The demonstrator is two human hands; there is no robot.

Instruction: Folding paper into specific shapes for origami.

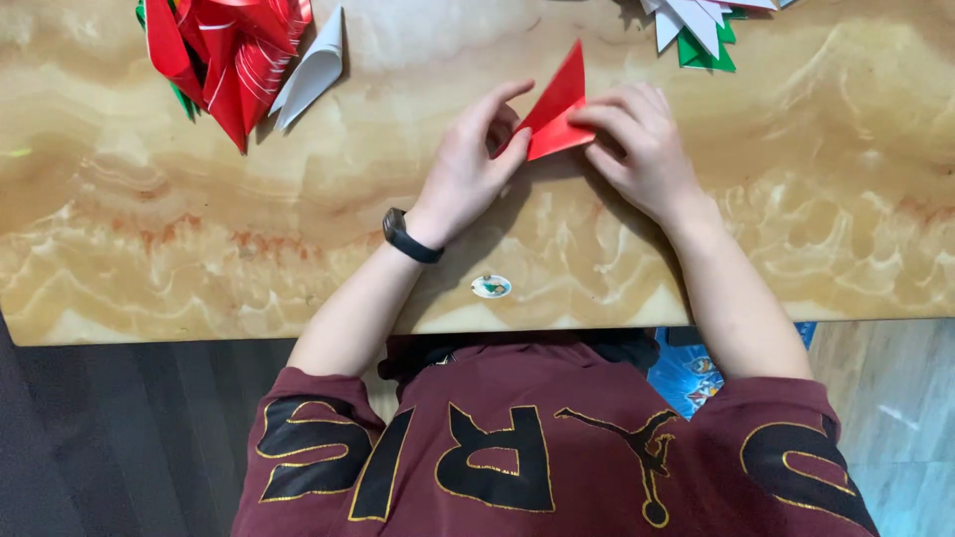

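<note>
A red sheet of paper (555,107) folded into a triangle lies on the marbled tan table (199,219), one flap standing up. My left hand (470,164), with a black band on its wrist, pinches the paper's left edge between thumb and fingers. My right hand (642,149) presses its fingers down on the paper's right corner. Both hands hold the same piece.
A pile of red, white and green folded paper pieces (231,55) sits at the table's far left. More white and green folded pieces (699,30) lie at the far edge, right of centre. A small oval sticker (490,286) is near the front edge.
</note>
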